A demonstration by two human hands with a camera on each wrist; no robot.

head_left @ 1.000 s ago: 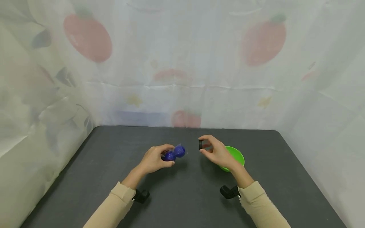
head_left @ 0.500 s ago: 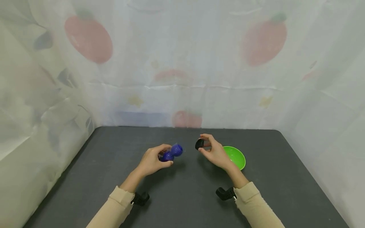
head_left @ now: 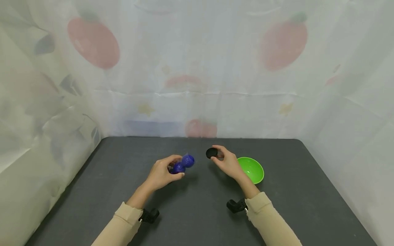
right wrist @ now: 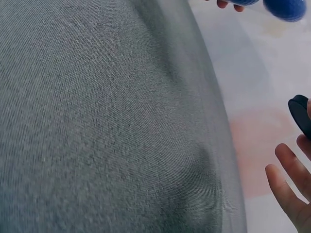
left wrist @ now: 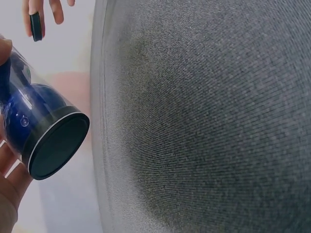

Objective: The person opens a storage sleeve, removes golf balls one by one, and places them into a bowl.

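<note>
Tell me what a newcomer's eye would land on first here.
Probably the blue bottle, gripped in the left hand above the middle of the dark table. Next, the small black cap pinched in the right hand just beside it. Then the bright green bowl, sitting on the table right of that hand.

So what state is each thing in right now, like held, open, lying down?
Blue bottle: tilted, held above the table, cap off.
Black cap: off the bottle, pinched.
Green bowl: upright on the table, nothing seen inside.
Left hand: grips the bottle.
Right hand: pinches the cap.
</note>
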